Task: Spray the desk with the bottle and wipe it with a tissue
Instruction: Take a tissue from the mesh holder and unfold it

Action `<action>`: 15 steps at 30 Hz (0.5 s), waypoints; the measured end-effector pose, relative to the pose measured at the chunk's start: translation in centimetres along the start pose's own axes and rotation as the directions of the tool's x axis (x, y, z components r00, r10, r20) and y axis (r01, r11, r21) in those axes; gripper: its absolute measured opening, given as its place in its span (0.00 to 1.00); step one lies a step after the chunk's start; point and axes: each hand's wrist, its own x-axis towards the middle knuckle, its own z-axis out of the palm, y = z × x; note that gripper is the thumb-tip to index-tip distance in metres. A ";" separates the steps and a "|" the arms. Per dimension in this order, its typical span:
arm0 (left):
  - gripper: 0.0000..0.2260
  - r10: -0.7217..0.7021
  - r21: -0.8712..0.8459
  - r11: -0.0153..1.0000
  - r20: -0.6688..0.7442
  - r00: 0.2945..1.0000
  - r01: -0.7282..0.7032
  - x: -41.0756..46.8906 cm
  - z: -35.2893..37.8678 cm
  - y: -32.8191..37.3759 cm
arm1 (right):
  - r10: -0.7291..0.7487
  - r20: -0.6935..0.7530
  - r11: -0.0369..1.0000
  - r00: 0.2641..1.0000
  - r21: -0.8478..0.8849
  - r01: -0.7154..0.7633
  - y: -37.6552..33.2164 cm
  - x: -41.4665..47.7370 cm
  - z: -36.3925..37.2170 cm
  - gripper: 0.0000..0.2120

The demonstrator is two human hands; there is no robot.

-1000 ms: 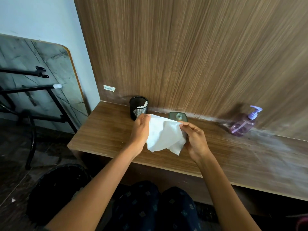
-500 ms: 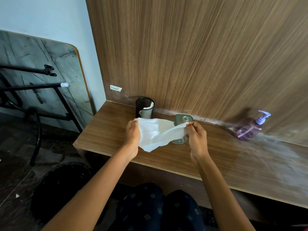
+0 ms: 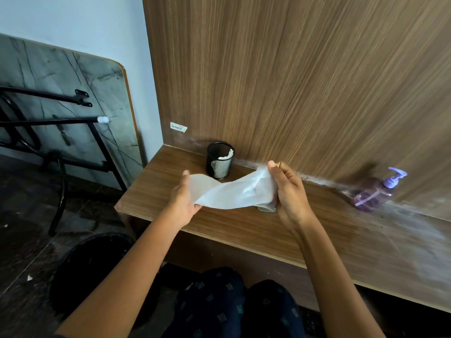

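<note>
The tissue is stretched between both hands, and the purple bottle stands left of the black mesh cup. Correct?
No: the head view shows the purple bottle standing right of the black mesh cup. The tissue statement is correct.

light: soft, from right | shadows: left of bottle and mesh cup | blur: slight | edges: bowed

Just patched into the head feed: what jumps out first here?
A white tissue is stretched between the left hand and right hand, above the wooden desk. A purple pump bottle stands far right by the back panel; a black mesh cup sits behind the tissue.
</note>
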 end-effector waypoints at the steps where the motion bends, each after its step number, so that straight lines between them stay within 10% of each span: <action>1: 0.19 0.013 0.080 0.997 0.078 0.997 -0.019 -0.3 -0.1 0.0 | 0.027 0.031 1.000 0.999 -0.016 -0.027 0.0 0.2 0.2 0.14; 11: 0.19 -0.218 0.341 0.940 0.636 0.740 -0.016 -2.2 0.8 0.2 | -0.091 0.128 0.778 0.988 -0.610 0.150 0.5 4.2 2.6 0.08; 15: 0.13 -0.137 0.425 0.889 0.604 0.785 -0.172 -2.0 1.0 -0.1 | -0.039 0.077 0.906 0.996 -0.418 0.067 1.0 3.4 0.8 0.06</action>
